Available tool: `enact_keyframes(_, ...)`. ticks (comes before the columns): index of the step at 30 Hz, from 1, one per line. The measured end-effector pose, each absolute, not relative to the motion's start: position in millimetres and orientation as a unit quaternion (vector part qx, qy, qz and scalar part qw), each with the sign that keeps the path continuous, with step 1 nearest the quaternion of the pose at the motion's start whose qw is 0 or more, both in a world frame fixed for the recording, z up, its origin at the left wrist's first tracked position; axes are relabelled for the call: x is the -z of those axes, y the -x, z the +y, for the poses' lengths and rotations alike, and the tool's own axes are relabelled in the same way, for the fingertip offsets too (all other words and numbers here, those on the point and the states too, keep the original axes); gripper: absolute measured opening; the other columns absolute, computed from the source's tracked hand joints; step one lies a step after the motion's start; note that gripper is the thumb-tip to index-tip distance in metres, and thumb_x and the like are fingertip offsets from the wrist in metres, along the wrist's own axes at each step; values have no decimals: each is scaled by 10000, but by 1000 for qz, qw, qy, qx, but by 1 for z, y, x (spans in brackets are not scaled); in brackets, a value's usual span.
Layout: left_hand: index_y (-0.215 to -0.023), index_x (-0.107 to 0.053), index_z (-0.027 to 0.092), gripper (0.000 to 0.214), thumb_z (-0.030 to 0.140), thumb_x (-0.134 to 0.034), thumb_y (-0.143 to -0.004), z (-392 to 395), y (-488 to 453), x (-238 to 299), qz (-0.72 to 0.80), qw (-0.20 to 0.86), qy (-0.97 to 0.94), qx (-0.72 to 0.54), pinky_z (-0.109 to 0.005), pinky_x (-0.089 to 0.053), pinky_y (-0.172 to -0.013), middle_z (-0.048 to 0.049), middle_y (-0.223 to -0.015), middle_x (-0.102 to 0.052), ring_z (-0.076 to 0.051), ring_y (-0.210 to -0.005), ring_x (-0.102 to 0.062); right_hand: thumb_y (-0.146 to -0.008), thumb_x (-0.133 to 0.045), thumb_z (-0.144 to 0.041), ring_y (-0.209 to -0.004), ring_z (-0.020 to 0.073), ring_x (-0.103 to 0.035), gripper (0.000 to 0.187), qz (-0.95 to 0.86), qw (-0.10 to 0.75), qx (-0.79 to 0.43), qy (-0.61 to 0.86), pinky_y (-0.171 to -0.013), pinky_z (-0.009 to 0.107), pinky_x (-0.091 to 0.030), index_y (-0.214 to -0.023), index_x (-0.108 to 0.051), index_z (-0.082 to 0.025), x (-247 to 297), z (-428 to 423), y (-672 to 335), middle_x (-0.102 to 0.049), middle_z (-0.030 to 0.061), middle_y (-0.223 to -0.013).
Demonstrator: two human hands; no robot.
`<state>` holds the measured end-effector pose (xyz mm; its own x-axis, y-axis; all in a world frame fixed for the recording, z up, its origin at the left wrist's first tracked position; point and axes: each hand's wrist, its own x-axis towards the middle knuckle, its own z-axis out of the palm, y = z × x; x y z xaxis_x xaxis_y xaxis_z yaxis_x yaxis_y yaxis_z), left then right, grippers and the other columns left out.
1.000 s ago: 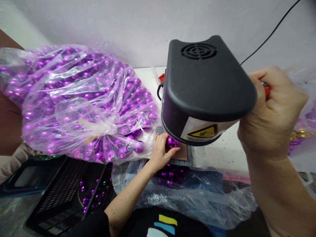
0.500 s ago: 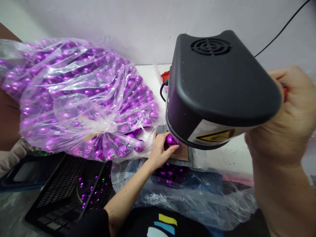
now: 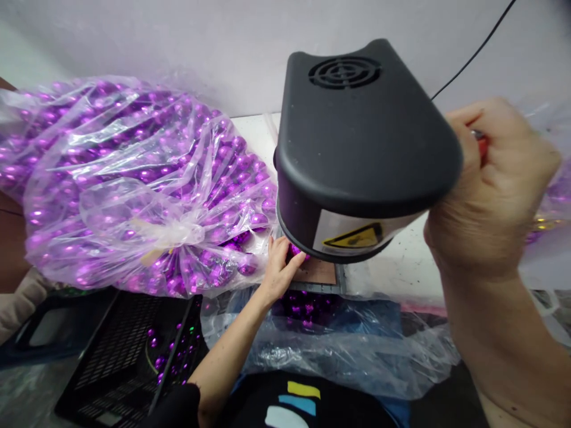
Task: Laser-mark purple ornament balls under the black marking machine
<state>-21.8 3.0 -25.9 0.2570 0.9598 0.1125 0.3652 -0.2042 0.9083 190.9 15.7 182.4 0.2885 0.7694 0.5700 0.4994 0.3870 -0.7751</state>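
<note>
Pinching a shiny purple ball at the brown board with our left hand, our right hand clasping the bulky black device, we judge the ball light, slippery, best held round its sides.

On the tabletop, a bag of baubles lies left of a board at the near edge; a crate stands before the bag.

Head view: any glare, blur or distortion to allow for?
Head view: white glare streaks the clear bag; the right hand looks slightly soft; the black device looms large near the lens, its matte top nearly glare-free.
</note>
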Motion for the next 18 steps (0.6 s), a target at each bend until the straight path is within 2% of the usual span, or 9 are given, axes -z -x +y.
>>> enact_keyframes(4, -1257, -643, 240, 357, 453, -528, -994, 5, 23, 31, 485, 396, -686, -371, -509, -345, -1166, -85, -1292, -657, -274, -1282, -553, -923, -461, -569, -508, -53, -346, 457, -604, 593, -81, 526, -491, 88, -251, -818, -532, -130, -184, 16, -192, -370, -47, -575)
enact_keyframes(7, -1305, -611, 242, 371, 434, -524, -1000, 4, 22, 29, 479, 369, -704, -371, -479, -339, -1167, -83, -1359, -624, -265, -1315, -529, -923, -501, -563, -478, -10, -379, 439, -607, 600, -95, 513, -442, 142, -280, -823, -523, -137, -183, 18, -194, -393, -44, -558)
enact_keyframes(10, -1288, -604, 235, 375, 437, -571, -973, 1, 17, 23, 470, 321, -740, -358, -475, -356, -1149, -84, -1317, -640, -268, -1286, -542, -898, -540, -592, -467, 17, -388, 461, -599, 607, -111, 511, -434, 182, -293, -832, -532, -136, -181, 19, -195, -409, -37, -551)
enact_keyframes(15, -1295, -598, 214, 472, 455, -673, -897, -5, 2, 17, 465, 233, -781, -346, -490, -430, -1066, -120, -1272, -641, -300, -1206, -576, -917, -476, -573, -508, -53, -337, 469, -601, 592, -95, 529, -502, 96, -222, -835, -531, -114, -184, 15, -193, -356, -55, -584)
enact_keyframes(18, -1286, -600, 209, 480, 451, -692, -881, -6, -4, 19, 483, 230, -769, -350, -517, -404, -1094, -124, -1272, -640, -310, -1223, -569, -881, -475, -605, -565, -81, -330, 512, -593, 585, -83, 547, -568, 83, -210, -838, -550, -100, -187, 13, -192, -367, -53, -644)
